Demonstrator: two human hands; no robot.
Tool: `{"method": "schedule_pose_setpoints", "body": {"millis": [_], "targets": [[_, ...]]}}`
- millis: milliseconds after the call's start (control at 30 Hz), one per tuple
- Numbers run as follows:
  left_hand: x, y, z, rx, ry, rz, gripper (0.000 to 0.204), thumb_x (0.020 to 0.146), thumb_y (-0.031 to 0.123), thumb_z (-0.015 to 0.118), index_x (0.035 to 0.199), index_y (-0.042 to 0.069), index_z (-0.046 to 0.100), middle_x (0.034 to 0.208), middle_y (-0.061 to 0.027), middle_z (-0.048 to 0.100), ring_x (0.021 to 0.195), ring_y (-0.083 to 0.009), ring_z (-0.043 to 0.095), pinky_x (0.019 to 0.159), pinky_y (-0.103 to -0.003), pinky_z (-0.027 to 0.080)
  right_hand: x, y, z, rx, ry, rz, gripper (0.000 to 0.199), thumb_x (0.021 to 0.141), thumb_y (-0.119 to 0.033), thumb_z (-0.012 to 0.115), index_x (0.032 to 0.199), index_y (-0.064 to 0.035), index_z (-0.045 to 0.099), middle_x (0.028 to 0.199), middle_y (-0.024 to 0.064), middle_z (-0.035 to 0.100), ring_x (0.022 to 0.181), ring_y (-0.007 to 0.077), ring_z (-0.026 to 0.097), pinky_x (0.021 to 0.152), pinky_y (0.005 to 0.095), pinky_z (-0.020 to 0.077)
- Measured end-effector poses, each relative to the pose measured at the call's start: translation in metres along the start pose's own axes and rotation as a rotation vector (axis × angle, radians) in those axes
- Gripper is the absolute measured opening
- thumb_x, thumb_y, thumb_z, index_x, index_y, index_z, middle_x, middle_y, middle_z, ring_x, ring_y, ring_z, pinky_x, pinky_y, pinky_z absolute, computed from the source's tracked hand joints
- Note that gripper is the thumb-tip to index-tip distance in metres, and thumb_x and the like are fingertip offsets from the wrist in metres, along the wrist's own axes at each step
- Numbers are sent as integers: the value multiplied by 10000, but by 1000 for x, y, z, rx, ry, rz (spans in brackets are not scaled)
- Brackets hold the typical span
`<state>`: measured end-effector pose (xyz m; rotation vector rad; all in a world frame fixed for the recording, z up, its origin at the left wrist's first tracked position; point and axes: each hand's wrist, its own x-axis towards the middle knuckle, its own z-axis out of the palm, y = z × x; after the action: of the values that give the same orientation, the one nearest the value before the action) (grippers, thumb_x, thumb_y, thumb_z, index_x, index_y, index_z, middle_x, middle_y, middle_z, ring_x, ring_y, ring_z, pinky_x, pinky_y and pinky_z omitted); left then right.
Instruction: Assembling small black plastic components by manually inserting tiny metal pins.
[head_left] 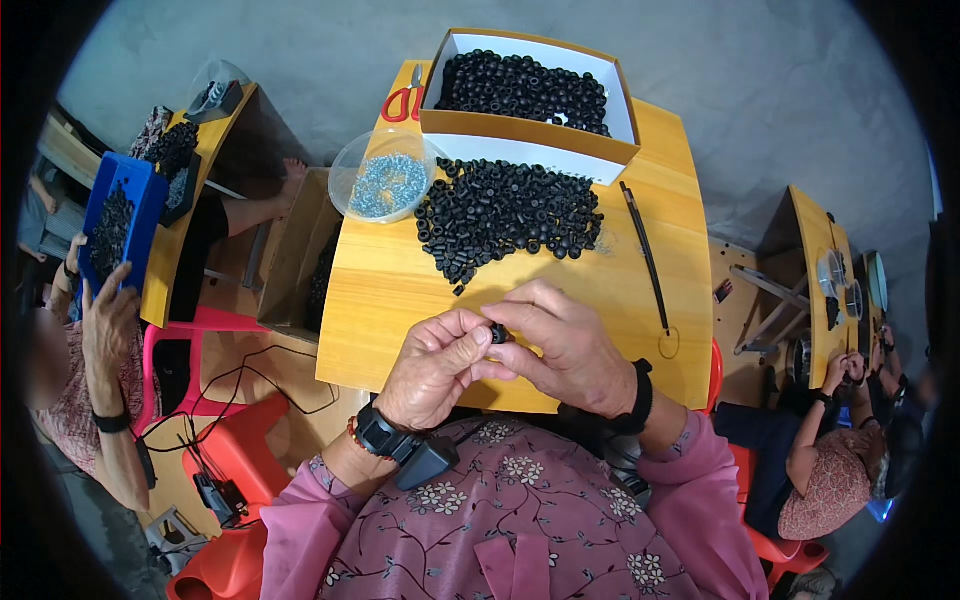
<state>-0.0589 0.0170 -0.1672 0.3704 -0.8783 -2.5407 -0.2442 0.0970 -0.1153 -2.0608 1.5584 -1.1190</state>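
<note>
Between my two hands, just over the front of the yellow wooden table (400,330), is a small black plastic part (498,334). My left hand (432,365) is closed, pinching it between thumb and finger. From the other side my right hand (572,352) also has its fingertips closed on it, hiding most of its shape. Beyond the hands lies a loose pile of small black plastic parts (510,210), some round and some tube-like. Left of the pile stands a clear round tub (345,160) of tiny shiny, pale blue-grey pieces.
A brown-edged box (530,135) of round black parts stands at the table's far side, beside red-handled scissors (398,104). A thin black rod (645,245) lies at the right. At left, a person tilts a blue tray (140,200). Others sit at the right table (820,240).
</note>
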Motion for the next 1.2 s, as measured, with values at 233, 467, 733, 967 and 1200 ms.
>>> {"method": "schedule_pose_setpoints", "body": {"millis": [233, 467, 733, 967, 1200], "targets": [[0, 3, 8, -130, 46, -5, 197, 1038, 171, 559, 1071, -11, 627, 1009, -81, 677, 924, -192, 693, 861, -399, 608, 3, -6, 1, 174, 20, 109, 322, 864, -128, 741, 1144, -15, 632, 987, 130, 622, 864, 287, 648, 747, 366, 539], [-2, 7, 8, -66, 60, -20, 224, 1035, 159, 563, 1113, -38, 637, 1032, -102, 688, 933, -187, 699, 859, -373, 608, 6, -2, 2, 138, -9, 77, 300, 841, -122, 747, 1095, -15, 630, 947, 119, 605, 821, 272, 639, 706, 364, 531], [-7, 3, 12, 196, 131, 24, 255, 1031, 190, 582, 1118, -42, 638, 996, -72, 692, 883, -133, 671, 830, -281, 559, 10, -9, 0, -77, -94, -15, 274, 827, -140, 724, 1043, -23, 603, 913, 127, 555, 840, 323, 607, 701, 412, 516], [-13, 2, 12, 207, 96, -34, 307, 1034, 245, 583, 1148, -36, 627, 993, -48, 687, 870, -113, 641, 831, -257, 523, 9, -2, 2, -134, -220, -97, 250, 852, -154, 684, 1028, -27, 561, 906, 130, 526, 820, 316, 586, 689, 412, 507], [-10, -1, 5, 171, 119, 17, 291, 1071, 193, 493, 1186, -57, 588, 937, -91, 692, 825, -171, 699, 804, -289, 574, 15, -5, 6, -202, -223, -149, 237, 856, -171, 680, 996, -29, 552, 910, 127, 521, 799, 311, 585, 686, 411, 509]]}}
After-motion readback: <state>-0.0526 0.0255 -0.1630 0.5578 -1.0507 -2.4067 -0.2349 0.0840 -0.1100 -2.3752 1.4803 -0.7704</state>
